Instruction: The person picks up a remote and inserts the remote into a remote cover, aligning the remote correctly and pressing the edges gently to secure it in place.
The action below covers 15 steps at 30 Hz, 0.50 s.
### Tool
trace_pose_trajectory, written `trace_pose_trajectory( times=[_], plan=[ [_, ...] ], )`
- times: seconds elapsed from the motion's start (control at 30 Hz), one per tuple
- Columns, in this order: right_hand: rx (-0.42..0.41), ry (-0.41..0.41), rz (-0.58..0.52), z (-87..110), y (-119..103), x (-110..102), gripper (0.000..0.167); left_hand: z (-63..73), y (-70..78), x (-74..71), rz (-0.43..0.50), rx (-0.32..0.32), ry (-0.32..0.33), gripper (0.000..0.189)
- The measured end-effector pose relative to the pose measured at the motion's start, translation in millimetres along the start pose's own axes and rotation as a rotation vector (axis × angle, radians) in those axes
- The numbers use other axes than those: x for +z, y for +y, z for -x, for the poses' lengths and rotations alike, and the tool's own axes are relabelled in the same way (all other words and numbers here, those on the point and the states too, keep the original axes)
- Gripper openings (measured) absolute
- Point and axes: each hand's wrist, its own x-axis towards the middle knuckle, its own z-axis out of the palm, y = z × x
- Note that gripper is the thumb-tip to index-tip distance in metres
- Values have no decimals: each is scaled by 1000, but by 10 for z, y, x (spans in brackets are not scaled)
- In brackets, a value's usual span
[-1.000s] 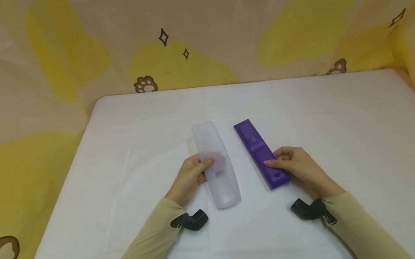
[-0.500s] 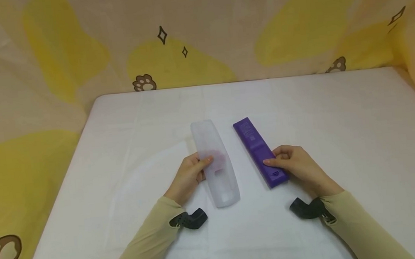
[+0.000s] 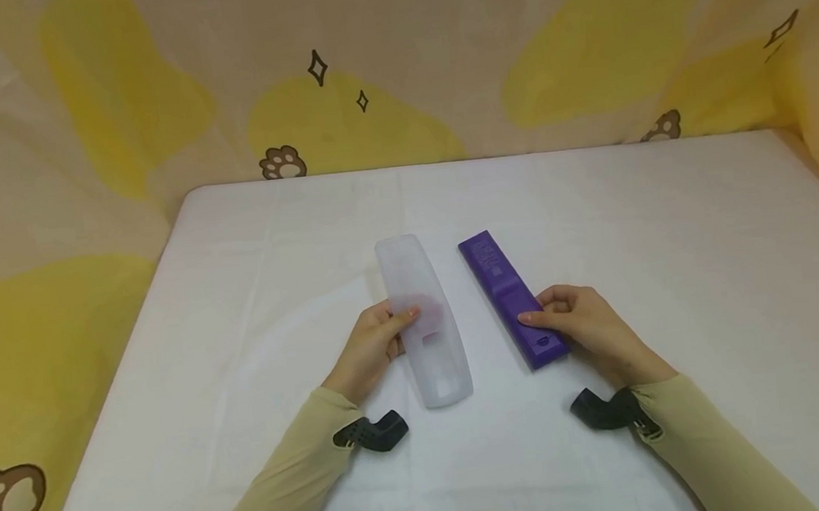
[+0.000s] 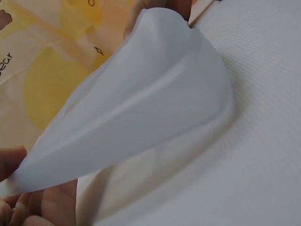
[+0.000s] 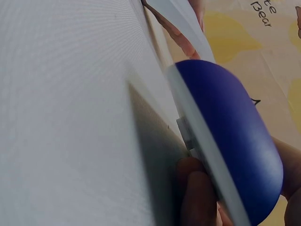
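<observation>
My left hand (image 3: 370, 346) pinches a translucent, long, soft-looking cover (image 3: 439, 372), thumb on top and fingers beneath. The fingers show pinkish through it. In the left wrist view the cover (image 4: 155, 94) slants across, with its rounded end raised off the table. My right hand (image 3: 586, 325) holds a purple remote control (image 3: 505, 287) near its lower end. Its back faces up, with small raised lettering and a catch mark at the near end. The right wrist view shows the remote (image 5: 225, 127) with a pale underside, tilted above its shadow. The two things are apart.
A white cloth-covered table (image 3: 268, 244) lies under both hands. Behind and to the left hangs a patterned cream and yellow cloth (image 3: 383, 60). A black wrist mount (image 3: 375, 431) sits on the left wrist and another black mount (image 3: 609, 409) on the right.
Both hands keep the same hold, and the cover and remote stay in place on the table. Only the head view shifts very slightly.
</observation>
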Motion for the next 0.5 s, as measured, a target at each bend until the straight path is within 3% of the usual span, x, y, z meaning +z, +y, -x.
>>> trace_pose_trajectory(
  times=[0.5],
  plan=[
    [5, -41, -82, -5, 25, 11, 37, 1, 4, -19, 9, 0, 2, 32]
  ],
)
